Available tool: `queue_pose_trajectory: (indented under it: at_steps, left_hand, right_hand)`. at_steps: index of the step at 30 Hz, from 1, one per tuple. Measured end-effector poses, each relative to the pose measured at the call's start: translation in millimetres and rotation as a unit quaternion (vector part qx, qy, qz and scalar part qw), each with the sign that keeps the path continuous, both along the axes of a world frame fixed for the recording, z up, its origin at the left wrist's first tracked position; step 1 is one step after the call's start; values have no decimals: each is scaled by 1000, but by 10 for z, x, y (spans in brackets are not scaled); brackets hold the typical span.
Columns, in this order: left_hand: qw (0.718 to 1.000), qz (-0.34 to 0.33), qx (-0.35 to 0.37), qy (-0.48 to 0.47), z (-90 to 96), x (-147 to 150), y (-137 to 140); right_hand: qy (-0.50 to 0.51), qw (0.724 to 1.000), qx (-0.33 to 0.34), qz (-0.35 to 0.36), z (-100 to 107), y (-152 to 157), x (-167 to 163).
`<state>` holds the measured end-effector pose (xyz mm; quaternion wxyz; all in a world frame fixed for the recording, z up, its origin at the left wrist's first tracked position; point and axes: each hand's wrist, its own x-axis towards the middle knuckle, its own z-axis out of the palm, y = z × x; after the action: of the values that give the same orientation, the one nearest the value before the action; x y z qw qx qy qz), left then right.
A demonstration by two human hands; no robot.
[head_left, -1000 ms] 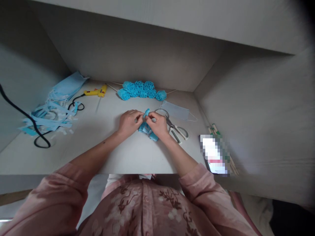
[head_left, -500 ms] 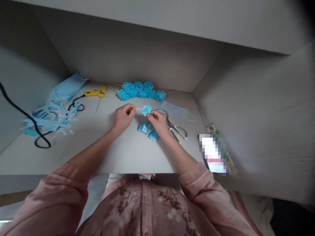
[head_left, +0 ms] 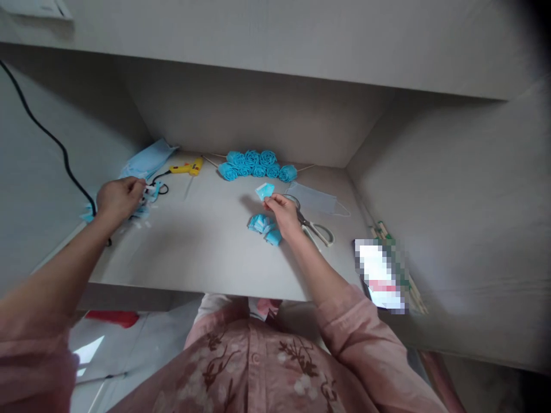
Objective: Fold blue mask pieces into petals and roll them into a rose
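Note:
My right hand pinches a small folded piece of blue mask fabric, raised over the middle of the table. My left hand is at the left, above a heap of cut mask scraps, with its fingers closed on a small white strip. Under my right hand lies a pile of small folded blue pieces. Scissors with white handles rest right of that hand, partly covered by it. Behind them lies a flat pale mask sheet with an ear loop.
Blue fabric roses on sticks line the back. A yellow glue gun with a black cord and stacked blue masks sit back left. A blurred phone lies beside wooden sticks at the right wall.
My left hand has moved away from the folded piece, left to the scrap heap, carrying the white strip. My right hand still holds the piece near the middle. The view has shifted slightly.

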<state>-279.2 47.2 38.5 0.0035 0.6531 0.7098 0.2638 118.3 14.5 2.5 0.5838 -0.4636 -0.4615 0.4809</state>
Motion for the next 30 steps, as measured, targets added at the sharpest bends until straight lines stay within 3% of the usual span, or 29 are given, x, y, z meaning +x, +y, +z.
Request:
queue_pose_trajectory:
  at_steps: [2,4,7,9,10,12,14,16,18,21,24,28,30]
  left_hand:
    - [991,74,-51,98,-38,-133,-49]
    - [981,70,-71,164,-61,-196,-94]
    - [979,33,-22,200,-64,-113,-152]
    - [981,-21,72,181,-37,126,-180]
    - [983,-44,110,137,-19,307,-193]
    - [986,-122,117,7,15,765,-226]
    - [961,-199,34,-187,27,1271,-270]
    - [885,-257,-85,-378,10,1722,-312]
    - [803,-292,-154,-497,-25,2050,-332]
    - [733,-292,-155,-594,-74,2303,-304]
    - [720,-276,-131,-623,-81,2373,-212]
    - [734,-257,-108,-619,-79,2324,-4]
    - [744,-242,-144,-606,-122,2257,111]
  right_hand:
    - [-2,1000,0,9,-17,-2,-18]
    - [-4,1000,5,14,-20,-11,-33]
    - [-2,1000,12,18,9,-42,-53]
    - [3,1000,15,27,46,-75,-70]
    - [7,999,15,31,66,-94,-79]
    - [14,999,14,41,103,-128,-97]
    - [13,998,15,51,128,-152,-108]
    - [4,998,19,57,138,-165,-111]
    - [-2,998,20,56,131,-168,-112]
    - [-7,999,21,46,97,-153,-110]
    - [-35,998,24,43,77,-102,-56]
    - [-98,993,50,35,108,28,208]
    - [-155,985,69,3,123,94,380]
